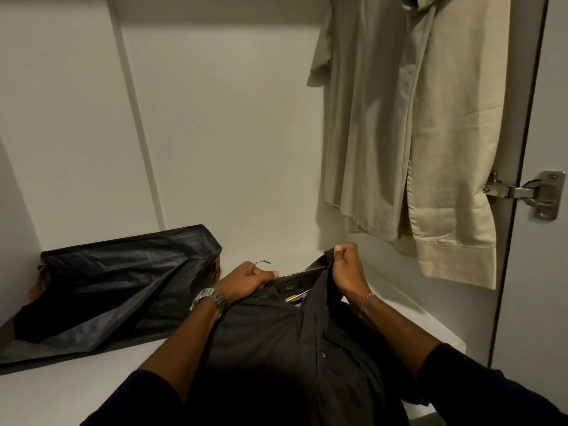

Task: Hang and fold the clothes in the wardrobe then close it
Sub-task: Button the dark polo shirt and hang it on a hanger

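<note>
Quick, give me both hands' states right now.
Left hand: closed, holding the hanger at the dark shirt collar.
Right hand: closed, gripping the dark shirt's shoulder.

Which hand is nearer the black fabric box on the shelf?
Left. The left hand, holding the hanger at the dark shirt collar, is just right of the black fabric box; the right hand is farther right.

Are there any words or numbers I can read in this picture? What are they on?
No words or numbers can be read here.
Neck label inside the dark shirt: small pale letters at, too tiny and blurred to read.
Small red badge on the shirt's front: a mark only, too small to make out.
Watch on the left wrist: no face or numbers show.
Beige shirt, dark fabric box and door hinge: no writing visible.
</note>
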